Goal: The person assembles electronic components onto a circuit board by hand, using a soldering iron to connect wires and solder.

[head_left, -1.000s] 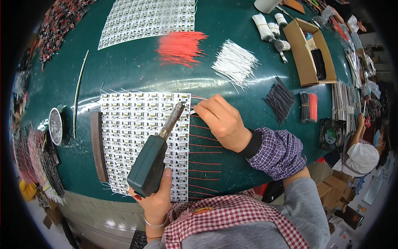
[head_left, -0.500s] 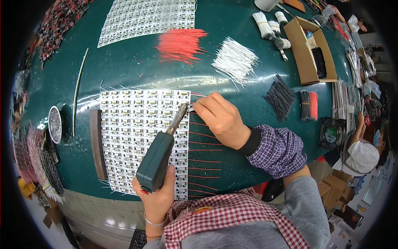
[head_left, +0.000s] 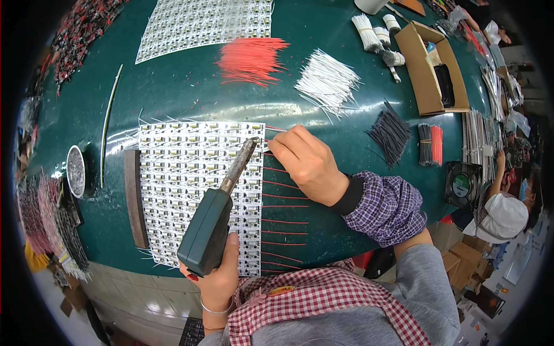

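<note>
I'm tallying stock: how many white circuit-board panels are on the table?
2: the near panel, beneath the soldering iron in the left hand; the far panel, cut off by the picture's top edge. Others may be hidden.

Since half a second ago, my left fingers [head_left: 231, 250] have drawn back leftward and toward me, carrying the soldering iron [head_left: 205, 232]; its tip [head_left: 251, 145] now sits slightly farther from my right fingers [head_left: 282, 148].
</note>
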The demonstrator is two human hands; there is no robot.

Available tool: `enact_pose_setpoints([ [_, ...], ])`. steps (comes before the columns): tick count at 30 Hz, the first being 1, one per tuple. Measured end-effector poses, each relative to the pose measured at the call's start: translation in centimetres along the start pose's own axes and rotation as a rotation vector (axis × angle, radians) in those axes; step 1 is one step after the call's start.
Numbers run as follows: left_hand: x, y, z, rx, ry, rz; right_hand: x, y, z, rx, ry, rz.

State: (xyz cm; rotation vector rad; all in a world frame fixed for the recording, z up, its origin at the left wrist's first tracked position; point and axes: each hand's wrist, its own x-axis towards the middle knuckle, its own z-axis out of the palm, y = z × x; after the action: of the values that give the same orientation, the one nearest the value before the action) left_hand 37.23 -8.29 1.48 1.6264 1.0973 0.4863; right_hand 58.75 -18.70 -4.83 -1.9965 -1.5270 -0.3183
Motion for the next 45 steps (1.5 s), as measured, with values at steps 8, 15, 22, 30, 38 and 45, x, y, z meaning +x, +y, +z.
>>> enact_pose_setpoints([
  [8,-0.4,-0.3,-0.5,0.007,-0.008,0.087,-0.1,-0.7,-0.9,0.095,0.037,0.019],
  [15,-1.1,-0.3,-1.0,0.052,-0.036,0.070,-1.0,-1.2,-0.5,0.119,0.017,0.008],
  [22,-1.5,-1.6,-1.1,0.110,-0.040,0.113,-1.0,-1.2,-0.1,0.061,0.021,-0.020],
  [30,-1.3,-0.5,-0.8,0.031,-0.078,0.076,-1.0,-1.2,-0.1,0.026,-0.006,-0.026],
  [38,-1.3,-0.5,-1.1,0.117,-0.005,0.125,-1.1,-1.5,-0.2,0.045,-0.035,0.014],
  [45,-1.4,-0.4,-1.4,0.077,-0.009,0.188,-1.0,-1.3,-0.2,0.030,-0.015,-0.012],
])
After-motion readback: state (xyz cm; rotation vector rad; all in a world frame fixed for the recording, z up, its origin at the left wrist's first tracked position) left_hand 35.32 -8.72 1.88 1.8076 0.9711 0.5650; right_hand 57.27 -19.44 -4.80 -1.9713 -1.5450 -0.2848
